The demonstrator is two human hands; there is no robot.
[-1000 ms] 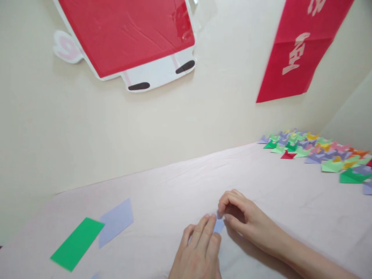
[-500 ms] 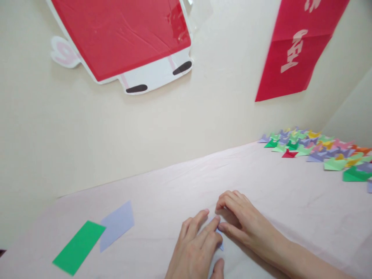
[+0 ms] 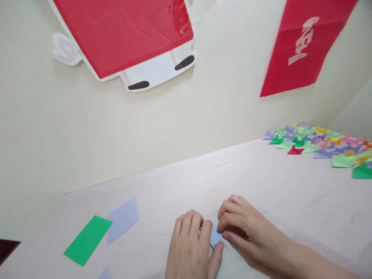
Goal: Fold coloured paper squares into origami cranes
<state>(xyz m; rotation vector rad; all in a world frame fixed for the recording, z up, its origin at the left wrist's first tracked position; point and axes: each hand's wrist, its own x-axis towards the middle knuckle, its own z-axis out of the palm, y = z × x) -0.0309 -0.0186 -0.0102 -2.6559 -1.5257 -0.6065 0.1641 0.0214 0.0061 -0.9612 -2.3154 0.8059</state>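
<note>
Both-handed grip: left hand (image 3: 192, 248) and right hand (image 3: 244, 228), fingers curled nearly closed, each pinch one small lilac paper piece (image 3: 215, 235) low over the pink table (image 3: 261, 186), near its front edge. Green strip (image 3: 87, 240) and lilac sheet (image 3: 122, 220) lie left; folded paper pile (image 3: 319, 145) far right.
</note>
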